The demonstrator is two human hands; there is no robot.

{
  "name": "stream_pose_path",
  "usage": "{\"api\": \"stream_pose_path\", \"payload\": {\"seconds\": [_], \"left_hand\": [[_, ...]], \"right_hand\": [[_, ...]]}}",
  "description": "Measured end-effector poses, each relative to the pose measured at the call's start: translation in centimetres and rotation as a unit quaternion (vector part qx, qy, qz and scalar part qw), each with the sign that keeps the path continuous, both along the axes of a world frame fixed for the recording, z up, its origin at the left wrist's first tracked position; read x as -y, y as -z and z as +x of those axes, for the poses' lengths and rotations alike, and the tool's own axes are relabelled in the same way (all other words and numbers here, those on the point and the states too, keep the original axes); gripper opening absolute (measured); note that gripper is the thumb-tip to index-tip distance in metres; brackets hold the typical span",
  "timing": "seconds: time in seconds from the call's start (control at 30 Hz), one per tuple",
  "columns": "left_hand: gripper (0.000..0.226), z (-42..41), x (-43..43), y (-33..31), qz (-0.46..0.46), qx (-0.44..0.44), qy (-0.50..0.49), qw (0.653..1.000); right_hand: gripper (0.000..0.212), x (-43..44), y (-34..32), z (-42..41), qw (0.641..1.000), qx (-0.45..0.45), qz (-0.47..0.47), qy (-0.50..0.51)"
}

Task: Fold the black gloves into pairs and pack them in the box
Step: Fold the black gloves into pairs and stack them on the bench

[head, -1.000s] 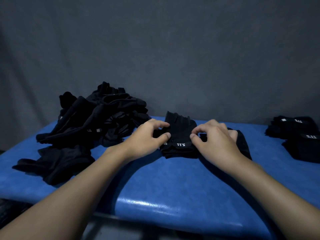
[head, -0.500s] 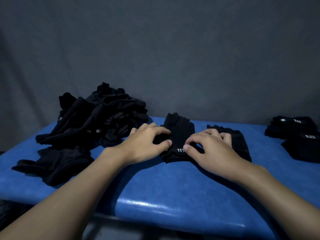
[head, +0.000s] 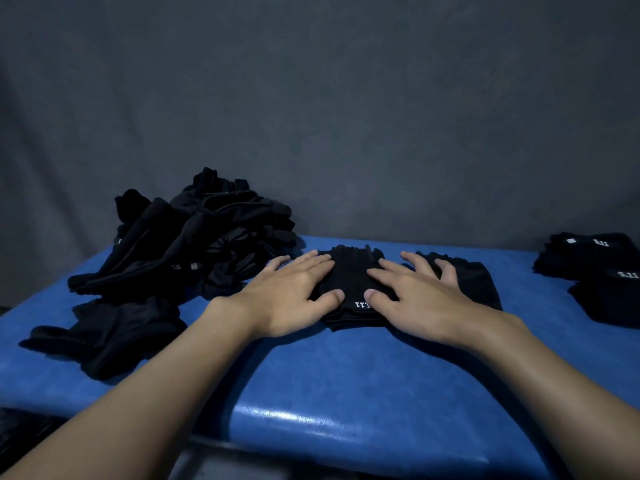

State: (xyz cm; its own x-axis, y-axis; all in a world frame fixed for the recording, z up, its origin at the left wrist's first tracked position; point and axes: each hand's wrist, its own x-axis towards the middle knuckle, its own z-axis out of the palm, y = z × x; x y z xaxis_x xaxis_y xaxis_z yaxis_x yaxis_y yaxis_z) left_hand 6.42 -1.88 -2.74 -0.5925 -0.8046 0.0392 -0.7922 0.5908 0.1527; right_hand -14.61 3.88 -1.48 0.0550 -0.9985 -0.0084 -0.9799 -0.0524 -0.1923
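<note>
Gloss marks the rounded near edge of the blue table (head: 346,403). Between that edge and the centre glove (head: 349,275) you have a broad strip of bare padding, crossed only by your forearms (head: 194,368).

Your left hand (head: 287,296) lies flat on the left half of the centre glove, fingers straight and spread. Its thumb tip sits by the white 5.11 mark at the near hem. Your right hand (head: 419,299) lies flat on the right half in the same way, fingers straight and clasping nothing. Its outer fingers reach onto a second glove (head: 478,282) just right of the centre glove. You cannot tell whether the two overlap, because the hand covers the join.

Left of the centre glove and nearer to you, a loose glove (head: 114,330) sprawls close to the table's left edge. Farther back on that side, the unsorted heap (head: 207,244) stands just beside the centre glove, close to your left fingertips. It is black on black, so single pieces are hard to tell apart.

Well to the right of the centre glove, the folded stack (head: 602,275) is cut off by the frame's edge. Behind the centre glove runs a narrow band of table, then the grey backdrop (head: 311,98).
</note>
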Motion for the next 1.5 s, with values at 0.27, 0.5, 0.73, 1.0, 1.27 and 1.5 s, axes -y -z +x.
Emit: {"api": "stream_pose_path", "payload": {"seconds": [0.27, 0.5, 0.73, 1.0, 1.27, 1.5], "left_hand": [[0.077, 0.1, 0.5, 0.1, 0.044, -0.065, 0.001, 0.997], [0.034, 1.1, 0.6, -1.1, 0.036, -0.269, -0.041, 0.961], [0.031, 2.3, 0.7, -0.6, 0.033, -0.251, -0.046, 0.966], [0.04, 2.4, 0.8, -0.1, 0.027, -0.25, -0.045, 0.967], [0.016, 2.4, 0.9, -0.4, -0.025, -0.279, -0.056, 0.958], [0.011, 1.8, 0.6, -1.0, -0.083, -0.332, -0.049, 0.938]], "right_hand": [[0.059, 0.2, 0.0, 0.1, 1.0, -0.017, -0.01, -0.004], [0.054, -0.7, -0.5, 0.6, 0.977, 0.096, -0.147, -0.118], [0.04, -1.1, -0.1, 0.8, 0.973, 0.084, -0.145, -0.157], [0.022, -1.4, -0.3, 0.4, 0.962, 0.094, -0.187, -0.177], [0.021, -1.0, 0.1, 0.1, 0.95, 0.103, -0.237, -0.174], [0.018, -1.0, -0.1, 0.1, 0.937, 0.087, -0.294, -0.165]]}}
